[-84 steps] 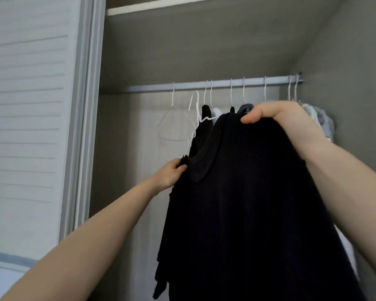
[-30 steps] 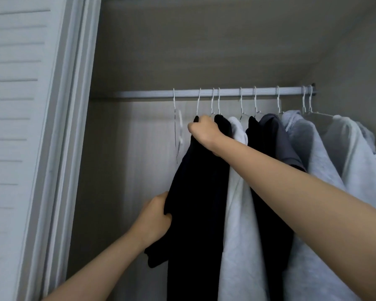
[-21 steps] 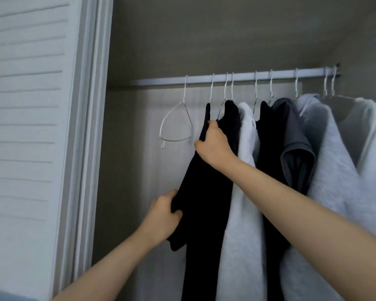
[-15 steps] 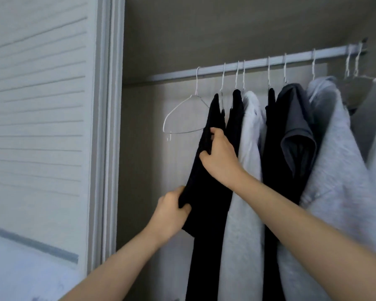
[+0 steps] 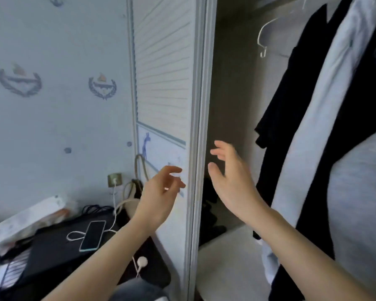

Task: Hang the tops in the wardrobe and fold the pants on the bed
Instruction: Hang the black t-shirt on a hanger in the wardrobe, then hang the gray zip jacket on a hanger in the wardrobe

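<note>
Black top (image 5: 291, 94) hangs inside the wardrobe (image 5: 232, 88) at right beside a light grey top (image 5: 326, 109), left hand (image 5: 159, 196) and right hand (image 5: 232, 181) both empty with fingers loosely spread, so hanging looks done; next move likely fetching another garment.

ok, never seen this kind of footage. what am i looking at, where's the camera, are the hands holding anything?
There is no robot here. A person wears a wide-angle camera on the head, so the single view looks forward and down at their own bare arms. The left hand and the right hand are both in mid-air with loose fingers, holding nothing. On the right is the open wardrobe, with a black top hanging beside lighter grey clothes and an empty white hanger. The slatted wardrobe door stands in the middle. Lower left, a phone on a white cable lies on a dark surface.
</note>
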A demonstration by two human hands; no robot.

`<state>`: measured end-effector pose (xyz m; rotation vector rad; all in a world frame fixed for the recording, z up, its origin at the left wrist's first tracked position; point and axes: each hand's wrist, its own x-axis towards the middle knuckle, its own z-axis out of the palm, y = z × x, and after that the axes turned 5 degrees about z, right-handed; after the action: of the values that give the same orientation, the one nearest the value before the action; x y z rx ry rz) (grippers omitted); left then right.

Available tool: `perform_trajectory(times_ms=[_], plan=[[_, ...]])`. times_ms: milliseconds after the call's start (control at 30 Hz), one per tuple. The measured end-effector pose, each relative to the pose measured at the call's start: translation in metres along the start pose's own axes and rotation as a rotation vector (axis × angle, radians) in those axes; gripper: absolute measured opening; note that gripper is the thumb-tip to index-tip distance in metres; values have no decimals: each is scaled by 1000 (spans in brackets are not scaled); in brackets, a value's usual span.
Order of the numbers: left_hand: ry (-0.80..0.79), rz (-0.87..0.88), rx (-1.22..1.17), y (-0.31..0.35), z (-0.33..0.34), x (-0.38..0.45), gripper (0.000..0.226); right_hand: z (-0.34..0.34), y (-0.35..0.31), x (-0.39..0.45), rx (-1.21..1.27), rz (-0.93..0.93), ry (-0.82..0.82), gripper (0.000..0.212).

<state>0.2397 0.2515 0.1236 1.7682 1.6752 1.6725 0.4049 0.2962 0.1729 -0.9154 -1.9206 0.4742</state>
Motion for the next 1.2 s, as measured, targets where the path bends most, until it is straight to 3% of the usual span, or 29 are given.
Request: perform_trajectory(times_ms=[233, 400, 567, 767, 1033, 1200], plan=[[224, -253, 287, -10, -117, -171, 21, 107, -52, -114, 197, -106, -366, 40], [574, -471, 333, 1, -201, -293, 18, 175, -110, -203, 356, -158, -681, 39], [805, -679, 421, 32, -260, -442, 24, 227, -184, -320, 431, -254, -976, 37], [1073, -909, 446, 77, -289, -627, 30, 256, -261, -486, 455, -325, -1240, 35], [1285, -1292, 407, 141, -279, -890, 13, 262, -331, -716, 338, -393, -1622, 36], [1422, -1520, 335, 164, -265, -992, 17, 266, -354, -807, 230, -443, -1821, 33]])
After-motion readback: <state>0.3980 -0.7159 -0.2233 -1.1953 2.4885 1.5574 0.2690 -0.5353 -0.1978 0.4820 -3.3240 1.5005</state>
